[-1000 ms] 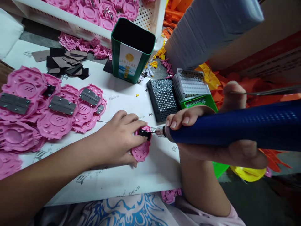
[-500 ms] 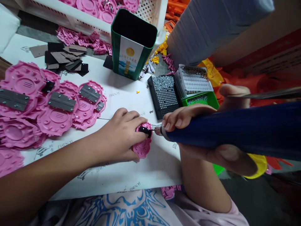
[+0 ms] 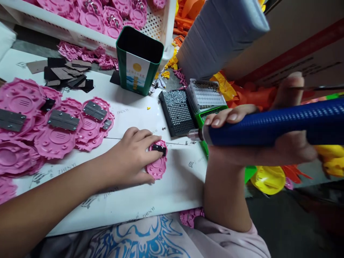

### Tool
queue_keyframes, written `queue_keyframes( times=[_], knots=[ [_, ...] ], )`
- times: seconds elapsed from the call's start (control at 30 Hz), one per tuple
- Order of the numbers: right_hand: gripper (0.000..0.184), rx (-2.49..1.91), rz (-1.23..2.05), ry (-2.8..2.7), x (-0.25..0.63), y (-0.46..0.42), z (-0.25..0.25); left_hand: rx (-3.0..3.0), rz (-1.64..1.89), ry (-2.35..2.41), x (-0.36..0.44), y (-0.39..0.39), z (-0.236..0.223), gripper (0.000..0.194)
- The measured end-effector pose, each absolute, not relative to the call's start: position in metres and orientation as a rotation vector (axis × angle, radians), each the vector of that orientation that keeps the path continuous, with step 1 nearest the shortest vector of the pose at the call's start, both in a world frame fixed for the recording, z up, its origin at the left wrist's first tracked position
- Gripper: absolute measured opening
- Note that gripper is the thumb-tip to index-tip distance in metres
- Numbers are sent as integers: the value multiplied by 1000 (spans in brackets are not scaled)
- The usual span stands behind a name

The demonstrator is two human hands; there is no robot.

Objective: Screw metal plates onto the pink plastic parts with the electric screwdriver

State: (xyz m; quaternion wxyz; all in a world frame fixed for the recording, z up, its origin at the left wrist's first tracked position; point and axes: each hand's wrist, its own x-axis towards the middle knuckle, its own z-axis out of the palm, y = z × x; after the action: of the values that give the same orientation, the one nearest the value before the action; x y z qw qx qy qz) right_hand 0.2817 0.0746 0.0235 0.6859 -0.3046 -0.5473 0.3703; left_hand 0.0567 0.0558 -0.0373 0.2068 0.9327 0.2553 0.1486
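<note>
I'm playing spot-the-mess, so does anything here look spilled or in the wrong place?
Yes, a little. One tiny yellow piece lies on the white sheet, apart from the other yellow pieces beyond the green tin. Maybe it was dropped.

Tin [image 3: 139, 61] behind screw tray [image 3: 178, 113], slightly left — plates [image 3: 68, 73] left of tin, crate [image 3: 94, 32] behind both.
</note>
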Motion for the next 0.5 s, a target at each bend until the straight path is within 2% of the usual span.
queue_keyframes(
  times=[0.13,0.23,0.5],
  knots=[
    [36,-806,604,-1051,284,91,20,2579,398,697,57,56,-37,49],
    [23,-839,531,-967,281,103,12,2573,412,700,58,56,-38,47],
    [25,-879,526,-883,269,112,7,2581,442,701,58,55,-41,46]
  ],
)
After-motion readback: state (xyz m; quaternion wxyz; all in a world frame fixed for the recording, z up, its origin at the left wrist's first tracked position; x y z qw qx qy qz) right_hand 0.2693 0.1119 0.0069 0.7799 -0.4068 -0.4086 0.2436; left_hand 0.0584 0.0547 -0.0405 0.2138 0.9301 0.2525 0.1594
